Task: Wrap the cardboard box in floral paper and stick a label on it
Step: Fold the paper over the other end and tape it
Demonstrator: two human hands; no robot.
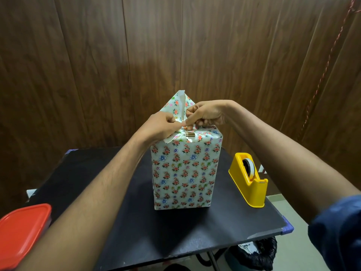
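The cardboard box [185,173] stands upright on its short end near the middle of the black table [136,222], its visible front face fully covered in floral paper [176,106]. At the top end the paper is not closed: one pointed flap stands up at the far side, showing its white underside, and a small strip of brown cardboard shows through the gap below your fingers. Your left hand [162,125] and your right hand [207,114] meet over the top of the box, nearly touching each other. Each hand has its fingers curled and pinches the loose paper at the centre of the top face; the exact fold under the fingertips cannot be made out. Your right forearm ends in a dark blue sleeve [340,231]. A yellow tape dispenser [249,180] with a roll in it sits on the table to the right of the box, apart from it. A red-lidded container [21,233] lies at the near left corner.
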